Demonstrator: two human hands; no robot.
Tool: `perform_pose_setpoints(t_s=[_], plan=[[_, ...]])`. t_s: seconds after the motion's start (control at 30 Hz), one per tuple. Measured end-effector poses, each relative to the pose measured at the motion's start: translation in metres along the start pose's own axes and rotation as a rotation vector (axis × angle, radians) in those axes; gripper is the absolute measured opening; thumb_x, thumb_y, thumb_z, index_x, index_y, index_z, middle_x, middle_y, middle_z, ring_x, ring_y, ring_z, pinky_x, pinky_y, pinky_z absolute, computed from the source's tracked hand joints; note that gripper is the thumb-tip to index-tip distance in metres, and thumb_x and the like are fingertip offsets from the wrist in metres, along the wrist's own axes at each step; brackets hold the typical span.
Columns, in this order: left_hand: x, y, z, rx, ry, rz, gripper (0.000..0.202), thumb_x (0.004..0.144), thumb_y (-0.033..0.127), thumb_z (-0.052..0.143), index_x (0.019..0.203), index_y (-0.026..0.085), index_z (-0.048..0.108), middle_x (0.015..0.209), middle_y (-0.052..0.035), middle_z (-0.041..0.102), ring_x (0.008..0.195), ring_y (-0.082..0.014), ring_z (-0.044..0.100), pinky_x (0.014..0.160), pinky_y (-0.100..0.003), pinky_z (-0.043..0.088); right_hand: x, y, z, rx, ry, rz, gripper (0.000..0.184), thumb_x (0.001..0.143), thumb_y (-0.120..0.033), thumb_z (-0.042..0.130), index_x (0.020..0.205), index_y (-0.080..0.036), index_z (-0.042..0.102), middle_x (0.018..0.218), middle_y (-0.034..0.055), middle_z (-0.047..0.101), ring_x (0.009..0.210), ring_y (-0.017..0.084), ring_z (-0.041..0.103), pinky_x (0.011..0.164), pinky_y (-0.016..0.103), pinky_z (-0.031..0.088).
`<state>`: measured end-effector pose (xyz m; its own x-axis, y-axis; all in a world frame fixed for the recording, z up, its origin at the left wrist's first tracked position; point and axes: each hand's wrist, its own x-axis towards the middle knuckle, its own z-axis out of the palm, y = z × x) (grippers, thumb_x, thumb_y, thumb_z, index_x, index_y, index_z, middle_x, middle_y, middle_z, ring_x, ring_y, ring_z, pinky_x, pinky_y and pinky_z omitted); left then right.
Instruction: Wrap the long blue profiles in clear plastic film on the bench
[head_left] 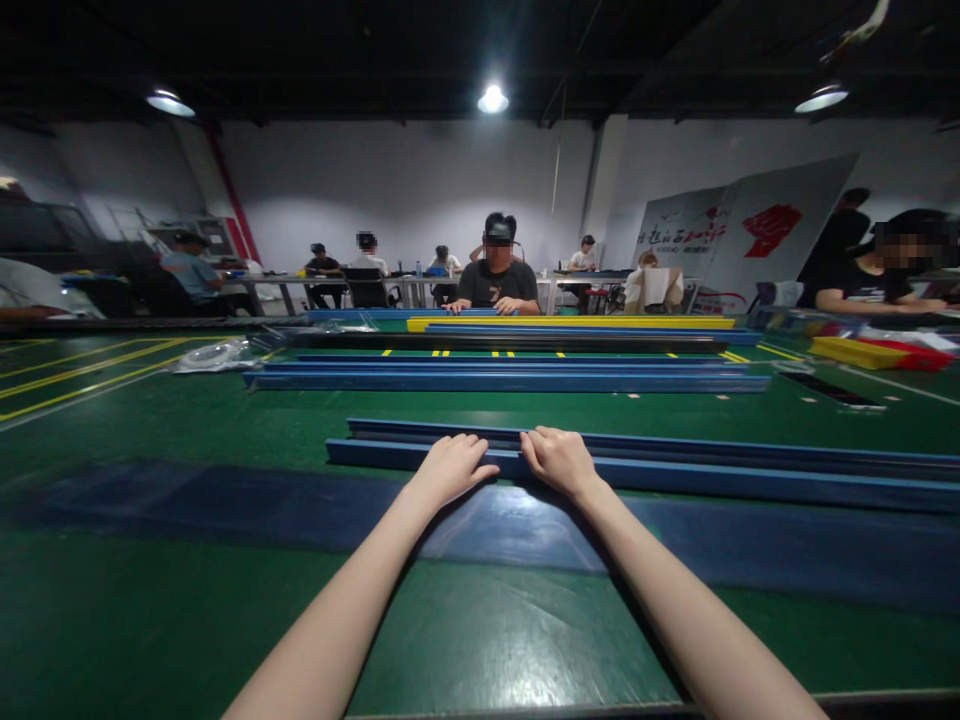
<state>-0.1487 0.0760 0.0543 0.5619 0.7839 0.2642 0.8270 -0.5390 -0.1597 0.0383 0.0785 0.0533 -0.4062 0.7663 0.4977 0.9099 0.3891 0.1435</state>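
A long blue channel rail (720,476) lies crosswise on the green table, its right end running out of view. Over its near wall my left hand (453,470) is closed, fingers on top and thumb along the near side. Just to the right, my right hand (559,460) grips the same wall with curled fingers; its thumb is mostly hidden. Between the hands a short piece of the rail shows. A flat, shiny, dark blue see-through strip (247,505) is spread on the table on my side of the rail, under my forearms.
Farther back lie more blue rails (510,382) and a yellow rail (577,324). A person (499,280) sits opposite, hands at the far rails. Crumpled clear plastic (214,355) is at left; a phone (832,391), a yellow tray (859,352) and a red tray (921,356) are at right.
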Motion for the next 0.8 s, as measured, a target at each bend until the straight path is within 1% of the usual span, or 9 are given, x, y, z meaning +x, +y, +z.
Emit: perform_pose_setpoints(t_s=[0.13, 0.3, 0.47, 0.63, 0.8], plan=[[0.0, 0.001, 0.001, -0.001, 0.004, -0.012, 0.03, 0.085, 0.044, 0.042, 0.09, 0.017, 0.054, 0.093, -0.0078, 0.062, 0.089, -0.0202, 0.057, 0.074, -0.029, 0.042, 0.001, 0.002, 0.001, 0.008, 0.019, -0.014, 0.047, 0.09, -0.028, 0.025, 0.069, -0.015, 0.065, 0.066, 0.0069, 0.063, 0.06, 0.013, 0.056, 0.052, 0.026, 0.025], [-0.001, 0.005, -0.003, 0.0, -0.009, 0.009, 0.031, 0.086, 0.044, 0.041, 0.092, 0.017, 0.053, 0.093, -0.0073, 0.062, 0.089, -0.02, 0.057, 0.074, -0.028, 0.041, -0.001, 0.009, 0.002, -0.015, 0.03, -0.017, 0.049, 0.09, -0.027, 0.025, 0.066, -0.015, 0.066, 0.062, 0.0066, 0.062, 0.056, 0.012, 0.055, 0.052, 0.026, 0.025], [-0.001, 0.009, -0.005, -0.017, 0.008, 0.046, 0.032, 0.085, 0.046, 0.042, 0.095, 0.017, 0.053, 0.092, -0.0067, 0.063, 0.088, -0.0199, 0.058, 0.073, -0.028, 0.041, -0.011, 0.028, 0.001, -0.059, 0.024, 0.044, 0.051, 0.09, -0.028, 0.025, 0.062, -0.015, 0.066, 0.059, 0.0072, 0.063, 0.052, 0.012, 0.054, 0.05, 0.025, 0.024], [-0.001, 0.01, -0.001, -0.012, 0.032, 0.058, 0.03, 0.086, 0.045, 0.042, 0.092, 0.018, 0.053, 0.09, -0.0051, 0.063, 0.086, -0.0195, 0.058, 0.071, -0.028, 0.04, -0.024, 0.047, -0.002, -0.105, 0.012, 0.136, 0.056, 0.089, -0.029, 0.023, 0.056, -0.015, 0.066, 0.058, 0.0082, 0.064, 0.051, 0.014, 0.056, 0.048, 0.027, 0.022], [0.0, 0.012, 0.002, -0.01, 0.062, 0.061, 0.03, 0.086, 0.045, 0.04, 0.089, 0.018, 0.053, 0.09, -0.0047, 0.062, 0.086, -0.0194, 0.057, 0.071, -0.029, 0.04, -0.026, 0.05, -0.003, -0.096, 0.024, 0.179, 0.056, 0.089, -0.03, 0.025, 0.052, -0.016, 0.065, 0.058, 0.0083, 0.064, 0.049, 0.013, 0.056, 0.048, 0.027, 0.021]])
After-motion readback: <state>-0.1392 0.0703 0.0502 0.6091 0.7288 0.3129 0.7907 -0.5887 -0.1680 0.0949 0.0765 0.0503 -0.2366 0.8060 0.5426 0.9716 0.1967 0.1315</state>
